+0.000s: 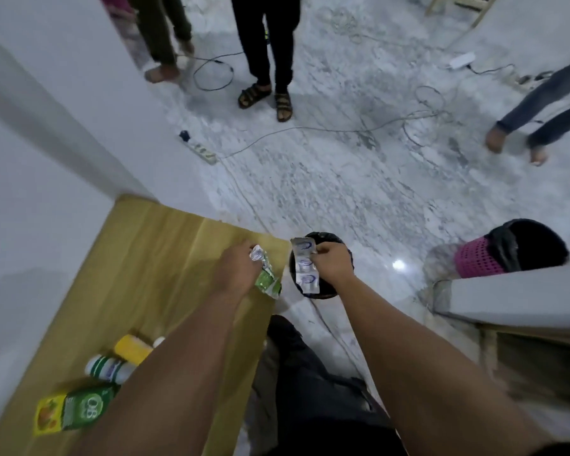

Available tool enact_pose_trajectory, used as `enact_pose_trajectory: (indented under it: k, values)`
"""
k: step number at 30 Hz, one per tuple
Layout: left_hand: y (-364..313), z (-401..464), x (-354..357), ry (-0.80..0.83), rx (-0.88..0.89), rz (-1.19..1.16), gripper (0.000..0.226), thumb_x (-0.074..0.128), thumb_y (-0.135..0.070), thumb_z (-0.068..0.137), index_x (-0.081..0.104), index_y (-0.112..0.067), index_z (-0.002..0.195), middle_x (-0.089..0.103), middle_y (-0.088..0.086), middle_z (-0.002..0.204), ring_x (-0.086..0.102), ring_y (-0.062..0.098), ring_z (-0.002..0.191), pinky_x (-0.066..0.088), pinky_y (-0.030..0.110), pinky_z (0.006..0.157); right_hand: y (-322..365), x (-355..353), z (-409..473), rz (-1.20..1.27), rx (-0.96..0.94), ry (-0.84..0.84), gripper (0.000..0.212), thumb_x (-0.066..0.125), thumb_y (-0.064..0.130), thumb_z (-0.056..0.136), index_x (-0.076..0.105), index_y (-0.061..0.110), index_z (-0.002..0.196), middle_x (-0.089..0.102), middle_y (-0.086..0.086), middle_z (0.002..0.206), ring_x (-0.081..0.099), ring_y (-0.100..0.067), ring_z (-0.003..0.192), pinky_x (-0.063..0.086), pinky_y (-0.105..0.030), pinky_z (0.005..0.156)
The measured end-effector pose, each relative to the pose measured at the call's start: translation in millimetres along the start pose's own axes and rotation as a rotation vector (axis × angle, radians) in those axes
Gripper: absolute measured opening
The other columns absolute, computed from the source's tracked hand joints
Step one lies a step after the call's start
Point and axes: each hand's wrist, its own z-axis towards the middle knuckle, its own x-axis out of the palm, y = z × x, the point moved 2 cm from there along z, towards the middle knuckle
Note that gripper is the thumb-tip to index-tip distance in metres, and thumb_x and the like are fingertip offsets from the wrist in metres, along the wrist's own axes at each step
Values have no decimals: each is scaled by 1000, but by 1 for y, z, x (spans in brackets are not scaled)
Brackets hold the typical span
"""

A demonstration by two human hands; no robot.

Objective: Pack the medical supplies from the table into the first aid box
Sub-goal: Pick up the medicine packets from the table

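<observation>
Silver blister strip [305,265] pinched in right hand [333,262], long axis vertical, over black bin [323,236]. Green-silver packet [266,276] gripped by left hand [236,269] at table [165,258] edge. First aid box not seen.

Table [139,258] at left, against the wall. On its near end — carton [76,411] nearest, bottle [109,368] lying just behind it, second container [132,348] behind that. Over the far right corner: left hand [236,269] gripping foil packet [267,274]. Right of the table, above bin [323,292] on the floor — right hand [333,263] pinching blister strip [305,264].
</observation>
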Motion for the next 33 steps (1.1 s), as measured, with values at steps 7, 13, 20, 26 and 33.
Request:
enact_pose_trajectory:
  k: [7,13,20,26,33]
  values:
    - [-89,51,57,102,92,43,29,61,-15,88,65,-17,117,69,7,108,61,29,92,42,32,65,-38,-56,45,20,159,-110,13,52,-5,74,48,5,67,40,-11,67,35,-21,63,26,-31,61]
    - [-109,100,128,178,46,24,20,61,-16,89,64,-17,109,66,2,98,55,23,75,40,32,59,-65,-58,97,7,250,-101,26,45,-9,71,34,13,64,29,-7,62,23,-20,58,16,-30,56]
    - [-108,134,173,321,34,43,39,67,-24,93,60,-8,128,67,12,119,65,31,103,54,43,87,-79,-48,140,14,273,-6,45,55,0,91,63,2,135,63,-15,138,64,-31,117,54,-31,88]
    - [-99,129,150,288,15,69,51,65,-32,94,55,-12,140,64,6,130,61,25,117,50,37,95,-57,-45,124,-56,179,9,37,62,14,92,68,3,127,72,-12,121,68,-28,105,57,-37,90]
    - [-88,87,57,93,34,43,53,60,-42,95,54,-16,141,62,4,134,59,22,120,49,36,97,22,-27,70,-228,-105,51,33,58,24,96,70,7,122,73,-11,116,68,-29,108,55,-39,94]
